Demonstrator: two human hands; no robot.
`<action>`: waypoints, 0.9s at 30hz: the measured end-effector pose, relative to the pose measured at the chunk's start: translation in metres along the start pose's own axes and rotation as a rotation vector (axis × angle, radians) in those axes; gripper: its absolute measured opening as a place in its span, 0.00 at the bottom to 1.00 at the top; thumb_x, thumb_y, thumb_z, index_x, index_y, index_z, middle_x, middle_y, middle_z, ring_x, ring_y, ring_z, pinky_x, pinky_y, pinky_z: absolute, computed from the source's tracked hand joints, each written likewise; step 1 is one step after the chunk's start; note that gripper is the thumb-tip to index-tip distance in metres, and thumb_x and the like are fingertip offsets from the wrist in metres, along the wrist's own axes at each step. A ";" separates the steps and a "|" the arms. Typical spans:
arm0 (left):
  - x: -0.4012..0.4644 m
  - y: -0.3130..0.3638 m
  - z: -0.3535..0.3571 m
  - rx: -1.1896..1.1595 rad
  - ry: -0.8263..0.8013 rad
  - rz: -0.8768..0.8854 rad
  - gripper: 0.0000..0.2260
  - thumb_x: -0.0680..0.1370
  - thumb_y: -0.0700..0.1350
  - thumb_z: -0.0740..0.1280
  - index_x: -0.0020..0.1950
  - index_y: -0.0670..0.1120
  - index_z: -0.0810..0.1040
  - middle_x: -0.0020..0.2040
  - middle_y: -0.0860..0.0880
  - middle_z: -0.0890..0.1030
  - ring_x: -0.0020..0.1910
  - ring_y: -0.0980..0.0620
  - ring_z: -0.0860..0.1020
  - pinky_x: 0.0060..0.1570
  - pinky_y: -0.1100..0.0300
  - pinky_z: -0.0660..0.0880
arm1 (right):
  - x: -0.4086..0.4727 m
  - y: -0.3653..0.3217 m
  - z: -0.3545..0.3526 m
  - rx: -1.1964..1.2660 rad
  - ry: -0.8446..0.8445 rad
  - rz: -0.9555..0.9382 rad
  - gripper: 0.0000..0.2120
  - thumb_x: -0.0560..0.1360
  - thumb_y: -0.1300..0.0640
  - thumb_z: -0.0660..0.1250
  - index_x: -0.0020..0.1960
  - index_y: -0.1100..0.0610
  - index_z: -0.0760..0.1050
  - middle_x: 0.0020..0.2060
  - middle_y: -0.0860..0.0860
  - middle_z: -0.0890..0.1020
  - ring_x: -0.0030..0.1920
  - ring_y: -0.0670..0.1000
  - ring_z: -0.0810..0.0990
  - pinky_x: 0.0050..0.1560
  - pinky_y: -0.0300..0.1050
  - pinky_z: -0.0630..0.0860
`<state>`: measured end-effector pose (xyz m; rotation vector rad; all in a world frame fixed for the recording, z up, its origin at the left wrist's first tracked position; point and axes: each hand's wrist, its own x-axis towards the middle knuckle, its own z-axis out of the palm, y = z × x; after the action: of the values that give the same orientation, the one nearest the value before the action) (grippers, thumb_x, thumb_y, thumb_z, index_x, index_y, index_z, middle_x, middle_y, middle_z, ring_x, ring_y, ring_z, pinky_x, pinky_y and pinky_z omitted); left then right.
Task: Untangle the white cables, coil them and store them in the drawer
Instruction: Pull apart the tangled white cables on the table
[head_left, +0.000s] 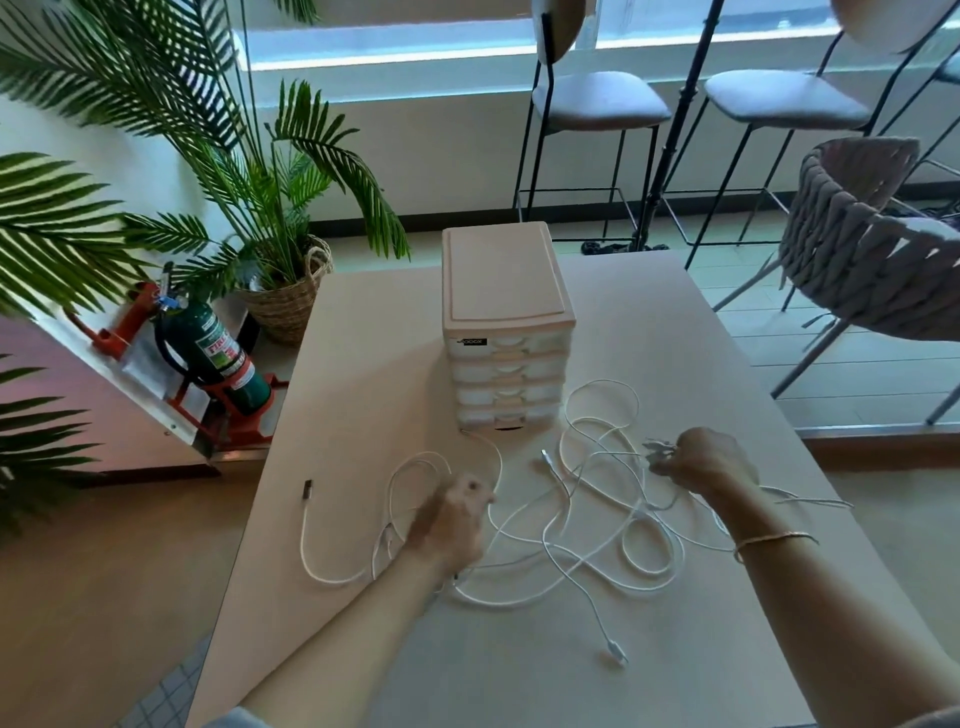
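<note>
The white cables (597, 514) lie in a loose tangle across the lower middle of the frame, on the bench (701, 649), just in front of the drawer unit (506, 332), whose drawers are all closed. The right hand (701, 460), right of centre, has its fingers curled around a bunch of cable ends. The left hand (452, 519) is blurred; its fingers look curled over a loop, though I cannot tell whether they grip it.

The cables look thin, light and limp, likely to slide easily on the smooth bench and snag at crossings. A plug end, such as the one at lower centre (615, 652), seems the best hold.

Beyond the bench are palms (156, 130), an extinguisher (213, 353) and stools (597, 98).
</note>
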<state>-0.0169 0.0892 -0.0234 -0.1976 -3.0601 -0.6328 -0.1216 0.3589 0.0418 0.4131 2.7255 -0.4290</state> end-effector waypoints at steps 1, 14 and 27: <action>0.000 0.014 0.005 -0.008 -0.077 0.067 0.14 0.69 0.37 0.62 0.51 0.46 0.82 0.51 0.47 0.79 0.51 0.50 0.77 0.47 0.63 0.76 | 0.001 -0.001 0.002 0.004 -0.002 -0.015 0.15 0.70 0.48 0.69 0.50 0.58 0.79 0.51 0.59 0.81 0.53 0.59 0.78 0.44 0.42 0.69; -0.004 0.051 0.030 -0.080 -0.307 0.136 0.08 0.75 0.47 0.68 0.50 0.47 0.83 0.49 0.46 0.82 0.50 0.46 0.78 0.48 0.59 0.74 | 0.011 0.001 0.018 0.315 -0.211 -0.170 0.19 0.73 0.46 0.67 0.30 0.57 0.69 0.23 0.52 0.67 0.25 0.51 0.64 0.27 0.40 0.57; 0.025 0.078 -0.037 -0.193 0.169 0.001 0.21 0.69 0.63 0.55 0.44 0.53 0.83 0.40 0.51 0.82 0.40 0.48 0.80 0.39 0.57 0.77 | -0.014 -0.033 0.001 0.568 -0.360 -0.347 0.15 0.75 0.54 0.67 0.30 0.54 0.70 0.20 0.47 0.59 0.18 0.43 0.55 0.20 0.32 0.51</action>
<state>-0.0323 0.1483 0.0416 -0.1394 -2.8372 -0.8965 -0.1193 0.3254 0.0545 -0.0152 2.2842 -1.2496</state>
